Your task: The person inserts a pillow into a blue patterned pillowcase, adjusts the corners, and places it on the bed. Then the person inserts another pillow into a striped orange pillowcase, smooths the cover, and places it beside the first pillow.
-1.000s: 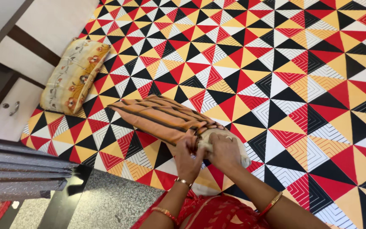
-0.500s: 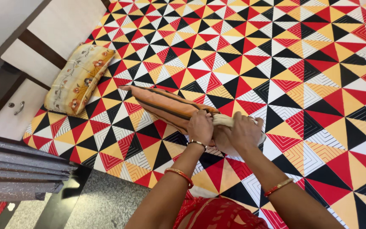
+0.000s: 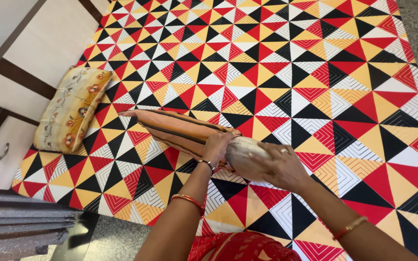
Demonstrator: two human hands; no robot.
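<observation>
The pillow, a pale cream cushion, lies on the bed near its front edge, most of it already inside an orange cover with dark stripes, only its rounded near end bare. The cover stretches away from the pillow toward the headboard side, its far end flat and seemingly unfilled. To do this step well, it seems best to hold the cover's mouth firmly with one hand while the other presses the pillow's bare end inward, feeding the filling evenly so the corners reach the far end and the fabric does not bunch at the opening. The left hand is closed around the gathered edge of the cover just where it meets the pillow, fingers curled tight on the cloth. The right hand is spread and cupped over the pillow's exposed end, palm against it, fingers loosely apart, pinching nothing. Beyond the pillow, well apart to the left, a second cushion in a yellow floral cover rests at the bed's head, on the red, black, yellow and white triangle-patterned bedsheet.
</observation>
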